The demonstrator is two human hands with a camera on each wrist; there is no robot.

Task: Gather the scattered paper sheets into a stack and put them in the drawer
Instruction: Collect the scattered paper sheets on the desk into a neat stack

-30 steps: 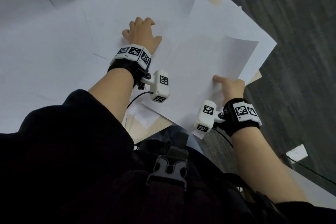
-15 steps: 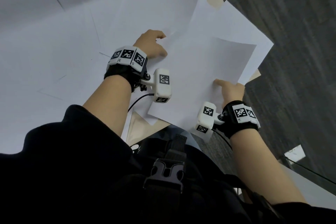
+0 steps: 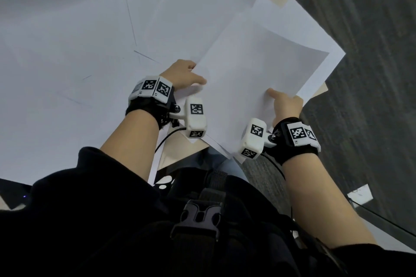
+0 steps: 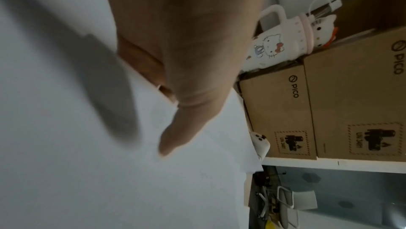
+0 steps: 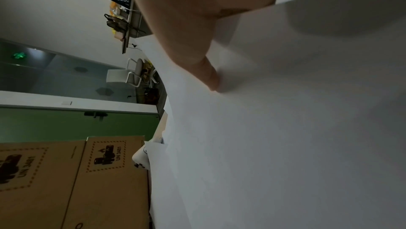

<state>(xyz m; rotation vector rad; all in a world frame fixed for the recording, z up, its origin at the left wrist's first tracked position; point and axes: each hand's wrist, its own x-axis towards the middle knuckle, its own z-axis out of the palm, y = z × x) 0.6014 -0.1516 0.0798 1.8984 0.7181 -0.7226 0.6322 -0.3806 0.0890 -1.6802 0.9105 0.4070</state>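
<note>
Both hands pinch one bundle of sheets (image 3: 258, 78): the left hand (image 3: 183, 75) grips its near-left edge, thumb (image 4: 175, 135) on top and fingers underneath, and the right hand (image 3: 286, 105) grips the near-right edge in the same way, thumb (image 5: 208, 76) pressed on the top sheet. The bundle lies at the right end of the desk (image 3: 180, 150), fanned out, with its far corners hanging over the edge above the floor (image 3: 371, 74). More loose sheets (image 3: 67, 51) cover the desk to the left. No drawer is visible in any view. To do this step well, keep both thumbs down, draw the bundle back over the desk so that nothing slips off, then square the edges before collecting the remaining sheets; thin paper slides easily, so the squeeze should be even on both sides. Compared with one second ago, the left hand has left the loose sheet it was pressing flat farther out and has come back to the bundle, while the right hand stays where it was.
</note>
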